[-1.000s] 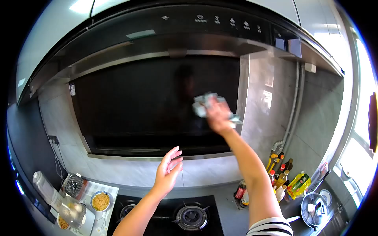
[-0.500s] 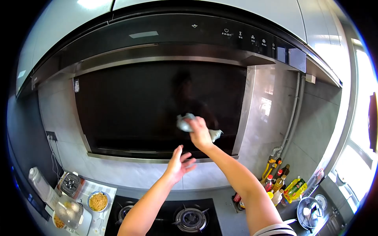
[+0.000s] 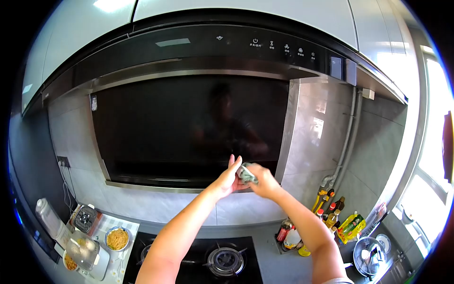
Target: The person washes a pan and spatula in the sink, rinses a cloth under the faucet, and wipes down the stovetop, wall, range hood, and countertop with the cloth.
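A crumpled grey-green cloth [image 3: 247, 174] is bunched in my right hand [image 3: 265, 181], whose fingers are closed around it. Close against it on the left is my left hand [image 3: 228, 181], with thumb and fingers stretched out and the palm turned toward the cloth. Whether the left fingers touch the cloth is hard to make out. Both hands are in front of the lower edge of the range hood's glossy black panel [image 3: 175, 128], which reflects a person's shape.
Below is a black gas hob [image 3: 198, 255] with a burner [image 3: 225, 261]. Bottles [image 3: 292, 238] crowd the counter at right, near a lidded pan [image 3: 369, 255]. At left are a bowl of noodles [image 3: 117, 239] and a white appliance [image 3: 94, 258]. Pipes [image 3: 347, 137] run up the right wall.
My right hand has brought the cloth down from the black panel to my left hand. My left hand has risen and moved right to meet it. The view has shifted slightly.
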A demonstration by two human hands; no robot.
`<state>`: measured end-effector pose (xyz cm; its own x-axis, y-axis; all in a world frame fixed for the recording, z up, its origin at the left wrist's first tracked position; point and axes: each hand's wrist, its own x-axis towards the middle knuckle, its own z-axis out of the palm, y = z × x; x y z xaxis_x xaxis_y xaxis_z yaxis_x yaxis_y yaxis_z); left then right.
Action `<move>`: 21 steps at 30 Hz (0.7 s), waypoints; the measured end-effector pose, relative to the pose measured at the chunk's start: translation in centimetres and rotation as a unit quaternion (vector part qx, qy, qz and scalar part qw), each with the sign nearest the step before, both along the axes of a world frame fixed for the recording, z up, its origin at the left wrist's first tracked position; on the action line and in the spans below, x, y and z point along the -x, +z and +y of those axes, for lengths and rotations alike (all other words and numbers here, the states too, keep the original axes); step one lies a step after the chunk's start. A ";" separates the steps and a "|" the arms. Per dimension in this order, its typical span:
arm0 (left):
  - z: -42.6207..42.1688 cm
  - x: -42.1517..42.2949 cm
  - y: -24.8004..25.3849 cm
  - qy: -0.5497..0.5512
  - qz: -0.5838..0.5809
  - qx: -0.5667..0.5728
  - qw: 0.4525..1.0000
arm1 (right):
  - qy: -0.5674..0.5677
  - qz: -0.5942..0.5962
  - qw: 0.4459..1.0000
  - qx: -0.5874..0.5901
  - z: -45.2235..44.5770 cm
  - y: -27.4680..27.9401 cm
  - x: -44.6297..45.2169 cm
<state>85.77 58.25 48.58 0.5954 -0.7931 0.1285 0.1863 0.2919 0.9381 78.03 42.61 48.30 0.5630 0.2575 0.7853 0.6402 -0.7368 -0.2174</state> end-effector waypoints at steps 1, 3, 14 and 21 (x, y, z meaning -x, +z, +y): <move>0.3 0.0 1.0 -0.018 -0.007 -0.007 1.000 | -0.002 -0.078 0.997 -0.003 -0.7 1.6 -0.3; 1.4 -0.2 2.8 0.082 -0.124 -0.034 0.988 | -0.156 -0.128 0.964 -0.173 -3.3 5.0 -1.6; 4.4 0.4 4.0 0.107 -0.214 0.021 0.971 | -0.271 -0.352 0.878 0.179 -0.6 17.3 -9.9; 5.1 0.8 2.3 0.124 -0.224 0.002 0.967 | -0.366 -0.505 0.782 -0.013 -9.7 14.6 -11.3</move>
